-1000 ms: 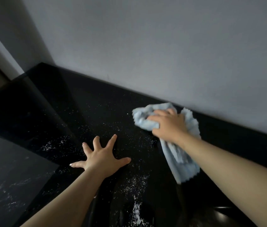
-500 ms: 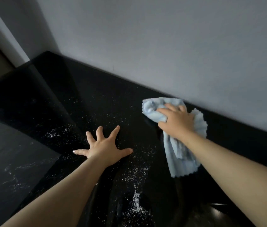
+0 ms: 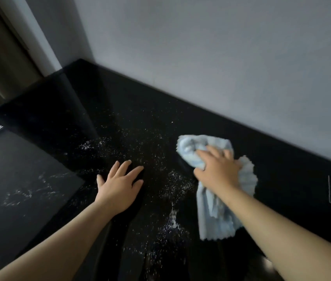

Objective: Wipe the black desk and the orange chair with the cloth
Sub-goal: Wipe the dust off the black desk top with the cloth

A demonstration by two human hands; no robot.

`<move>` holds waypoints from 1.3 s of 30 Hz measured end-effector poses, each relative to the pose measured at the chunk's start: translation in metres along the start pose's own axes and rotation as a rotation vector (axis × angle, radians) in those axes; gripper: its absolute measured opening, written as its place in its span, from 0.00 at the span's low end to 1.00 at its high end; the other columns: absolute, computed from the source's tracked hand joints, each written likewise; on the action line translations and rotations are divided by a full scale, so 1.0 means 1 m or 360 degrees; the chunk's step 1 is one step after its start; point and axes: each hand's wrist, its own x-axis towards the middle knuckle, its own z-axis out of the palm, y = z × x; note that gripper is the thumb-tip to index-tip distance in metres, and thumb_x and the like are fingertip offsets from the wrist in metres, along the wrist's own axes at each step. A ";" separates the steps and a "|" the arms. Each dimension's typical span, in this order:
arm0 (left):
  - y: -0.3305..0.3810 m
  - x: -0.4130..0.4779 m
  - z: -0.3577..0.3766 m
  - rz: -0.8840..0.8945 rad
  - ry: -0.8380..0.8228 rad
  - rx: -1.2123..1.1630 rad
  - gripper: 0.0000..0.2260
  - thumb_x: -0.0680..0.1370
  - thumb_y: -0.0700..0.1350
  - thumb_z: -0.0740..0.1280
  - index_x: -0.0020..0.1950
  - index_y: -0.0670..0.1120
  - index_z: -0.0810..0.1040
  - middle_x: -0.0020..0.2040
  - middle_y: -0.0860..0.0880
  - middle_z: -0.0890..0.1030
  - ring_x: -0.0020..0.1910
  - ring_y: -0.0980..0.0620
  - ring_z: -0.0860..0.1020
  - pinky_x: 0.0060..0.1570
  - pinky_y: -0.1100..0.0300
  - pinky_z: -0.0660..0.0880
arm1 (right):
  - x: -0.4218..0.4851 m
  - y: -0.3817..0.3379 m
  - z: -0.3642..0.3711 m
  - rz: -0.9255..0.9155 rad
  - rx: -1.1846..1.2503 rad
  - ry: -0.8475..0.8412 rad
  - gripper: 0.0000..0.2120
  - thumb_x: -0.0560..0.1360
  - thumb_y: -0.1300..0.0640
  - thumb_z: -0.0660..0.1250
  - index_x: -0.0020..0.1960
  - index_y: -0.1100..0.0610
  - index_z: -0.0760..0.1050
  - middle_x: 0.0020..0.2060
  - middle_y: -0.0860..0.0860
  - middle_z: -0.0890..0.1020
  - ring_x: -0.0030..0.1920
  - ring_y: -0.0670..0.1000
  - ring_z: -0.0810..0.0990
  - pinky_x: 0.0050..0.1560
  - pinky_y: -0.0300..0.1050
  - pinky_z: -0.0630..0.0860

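The right hand (image 3: 217,171) grips the bunched blue cloth (image 3: 213,216) at the counter's (image 3: 120,110) three o'clock; the left hand (image 3: 120,187) rests flat, fingers (image 3: 125,168) straight. Unwiped specks (image 3: 173,179), perhaps dust, lie toward nine; orange chair unseen.

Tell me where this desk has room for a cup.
Free: the far corner of the black desk, between the wall and its left edge. Crowded: the middle, with the left hand flat amid white specks and the right hand gripping the cloth.

Glossy black desk (image 3: 109,110). Scattered white specks (image 3: 175,179) run centre to front edge. Light-blue cloth (image 3: 209,216) lies right of them, near back edge.
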 end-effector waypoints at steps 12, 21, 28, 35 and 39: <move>-0.031 -0.077 0.034 -0.0172 0.0209 0.0078 0.23 0.80 0.60 0.48 0.75 0.63 0.48 0.78 0.53 0.45 0.76 0.47 0.38 0.69 0.35 0.41 | -0.031 0.018 -0.009 0.0257 0.0100 0.0027 0.22 0.71 0.48 0.62 0.65 0.42 0.68 0.69 0.43 0.67 0.64 0.57 0.65 0.56 0.56 0.68; -0.034 -0.102 0.040 -0.0257 0.0219 0.0058 0.23 0.81 0.59 0.48 0.75 0.62 0.47 0.78 0.54 0.46 0.76 0.47 0.40 0.72 0.41 0.41 | -0.111 -0.049 0.004 -0.0610 0.0609 0.0233 0.21 0.61 0.53 0.65 0.54 0.50 0.81 0.54 0.50 0.82 0.50 0.59 0.78 0.50 0.48 0.70; -0.032 -0.119 0.045 -0.0184 0.0242 0.0088 0.24 0.81 0.57 0.48 0.76 0.59 0.47 0.78 0.53 0.47 0.76 0.47 0.41 0.73 0.44 0.42 | -0.108 -0.002 -0.002 0.0382 0.0128 0.0008 0.22 0.71 0.48 0.62 0.65 0.42 0.69 0.69 0.44 0.66 0.63 0.58 0.64 0.56 0.56 0.68; -0.029 -0.125 0.046 -0.0159 0.0295 0.0066 0.23 0.81 0.56 0.49 0.76 0.59 0.50 0.78 0.53 0.50 0.77 0.47 0.43 0.73 0.45 0.43 | -0.153 -0.072 0.017 -0.0278 0.0580 0.0067 0.22 0.69 0.50 0.65 0.63 0.44 0.73 0.66 0.43 0.71 0.62 0.57 0.69 0.55 0.51 0.69; -0.034 -0.127 0.048 -0.0125 0.0298 0.0115 0.23 0.81 0.56 0.49 0.76 0.60 0.49 0.78 0.54 0.50 0.77 0.48 0.43 0.73 0.47 0.43 | -0.138 0.000 0.003 0.0328 0.0417 0.0322 0.22 0.68 0.51 0.68 0.62 0.48 0.73 0.66 0.47 0.72 0.59 0.61 0.70 0.52 0.56 0.72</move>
